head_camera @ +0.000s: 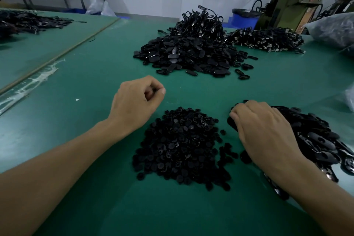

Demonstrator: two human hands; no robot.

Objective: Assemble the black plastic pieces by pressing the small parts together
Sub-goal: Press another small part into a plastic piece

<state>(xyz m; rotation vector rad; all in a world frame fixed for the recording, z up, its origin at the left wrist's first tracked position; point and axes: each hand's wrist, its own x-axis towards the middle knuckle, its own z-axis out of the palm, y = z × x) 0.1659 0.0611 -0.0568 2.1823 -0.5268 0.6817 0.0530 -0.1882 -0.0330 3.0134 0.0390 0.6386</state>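
Note:
A heap of small round black plastic parts point(180, 145) lies on the green table in front of me. To its right is a pile of larger oval black pieces point(314, 136). My right hand point(266, 130) lies over the left edge of that pile, and its curled fingers grip a black oval piece point(232, 123); the fingertips are hidden. My left hand point(138, 99) hovers above the table beyond the round parts. Its fingers are curled in, the thumb lies against the forefinger, and no piece shows in it.
Farther back, a big mound of black oval pieces point(183, 55) sits under bundled black cables point(203, 23), with another cable heap point(266, 39) to its right. A plastic bag point(333, 28) lies at the right edge. A table seam point(57, 55) and black parts point(26, 22) lie left.

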